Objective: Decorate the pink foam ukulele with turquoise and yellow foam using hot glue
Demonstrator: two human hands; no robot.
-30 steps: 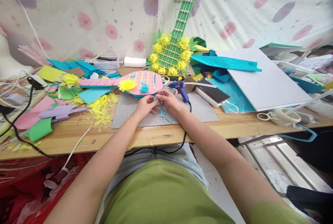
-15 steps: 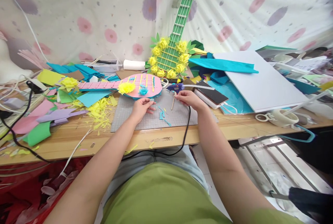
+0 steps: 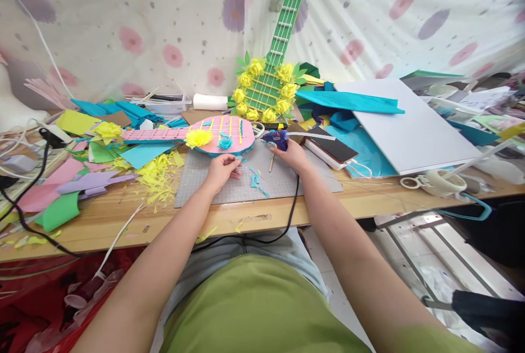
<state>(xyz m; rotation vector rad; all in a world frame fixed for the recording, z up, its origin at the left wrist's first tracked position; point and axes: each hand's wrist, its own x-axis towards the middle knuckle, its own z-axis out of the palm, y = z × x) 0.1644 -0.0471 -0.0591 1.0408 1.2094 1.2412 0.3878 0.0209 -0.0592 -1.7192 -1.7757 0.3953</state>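
My left hand point(image 3: 222, 171) is closed in a pinch over the grey cutting mat point(image 3: 197, 180), with a small piece of blue paper point(image 3: 239, 158) at its fingertips. My right hand point(image 3: 290, 155) has its fingers around the blue glue gun point(image 3: 275, 138), whose white glue stick point(image 3: 311, 136) sticks out to the right. A thin wooden stick point(image 3: 271, 163) lies just below that hand. Blue paper scraps point(image 3: 255, 179) are scattered between the two hands. Just beyond my left hand rests a pink paper guitar point(image 3: 217, 129) with a yellow flower point(image 3: 199, 138) and a blue flower point(image 3: 225, 142).
A green paper guitar point(image 3: 266, 87) ringed with yellow flowers leans on the curtain. Phone point(image 3: 333, 145), white board point(image 3: 410, 128) and tape roll point(image 3: 447, 182) are to the right. Yellow shreds point(image 3: 158, 178) and coloured paper cover the left. A black cord point(image 3: 293, 205) drops over the table edge.
My right hand has moved slightly left and up from beside the wooden stick and taken hold of the glue gun. My left hand stays almost in place with its blue paper piece.
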